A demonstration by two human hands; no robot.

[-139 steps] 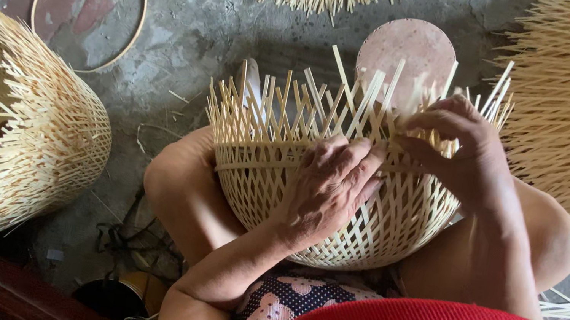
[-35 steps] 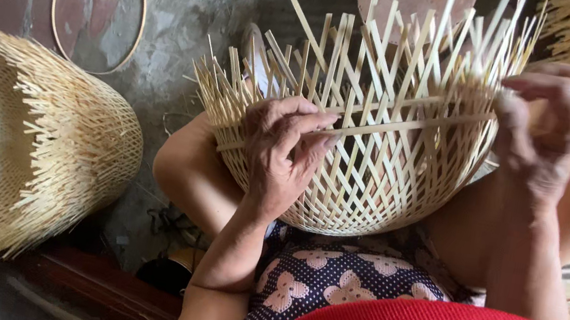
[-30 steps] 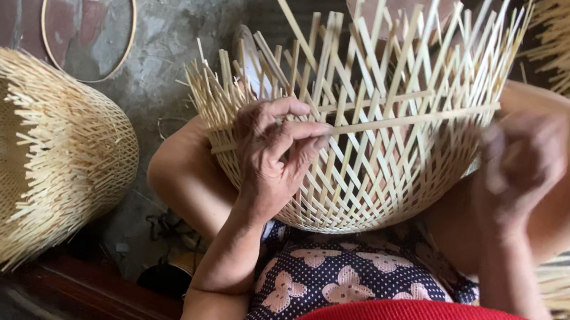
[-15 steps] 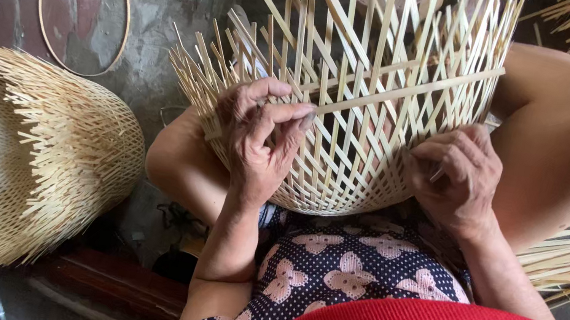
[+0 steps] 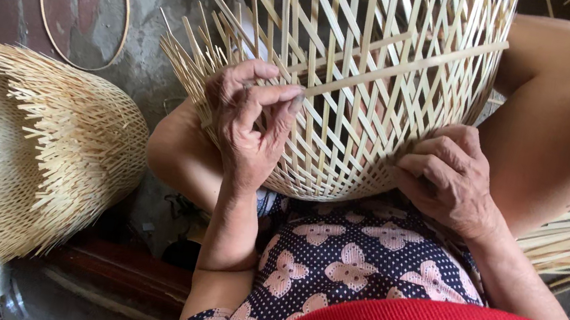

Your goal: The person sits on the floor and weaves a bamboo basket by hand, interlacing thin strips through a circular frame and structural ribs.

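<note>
The right hand (image 5: 451, 184), having dropped from the rim, is now bracing the half-woven basket (image 5: 360, 80) with curled fingers, seemingly not gripping, while the left hand (image 5: 249, 119) is pinching the horizontal strip (image 5: 408, 66).

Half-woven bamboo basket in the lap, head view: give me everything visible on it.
The half-woven pale bamboo basket is an open lattice of flat, light-yellow strips crossing diagonally, denser toward its rounded base, which rests in the lap against the dotted floral dress. Loose strip ends fan out unwoven at the rim, toward the floor. It lies tipped on its side between the knees. One long horizontal strip threads across it. The left hand pinches that strip's end at the lattice; the right hand grips the lower wall.
</note>
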